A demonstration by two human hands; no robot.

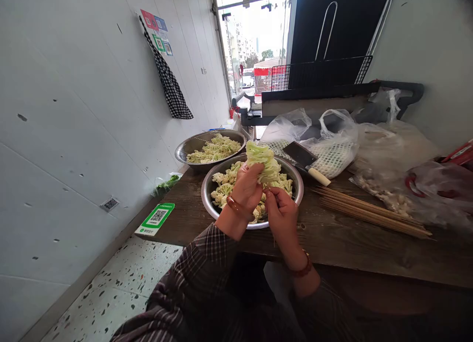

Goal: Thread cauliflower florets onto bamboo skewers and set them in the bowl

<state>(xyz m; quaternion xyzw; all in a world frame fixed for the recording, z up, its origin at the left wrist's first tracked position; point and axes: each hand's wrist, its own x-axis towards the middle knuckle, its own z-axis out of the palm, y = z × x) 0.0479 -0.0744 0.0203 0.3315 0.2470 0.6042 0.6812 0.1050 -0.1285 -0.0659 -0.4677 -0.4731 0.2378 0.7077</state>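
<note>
So from the head view, we've got our left hand (248, 187) wrapped firmly around a pale green cauliflower piece (261, 160), held up over the nearer metal bowl (205, 199), which has more florets in it. Our right hand (284, 211) has its grip pinched closed just below that piece; we can't make out what's between the fingertips. A second bowl (180, 155) of cauliflower sits just behind, to the left. Right of us on the tabletop (332, 251): a bunch of skewers (373, 212), a cleaver (300, 154) and plastic bags (338, 140).
</note>
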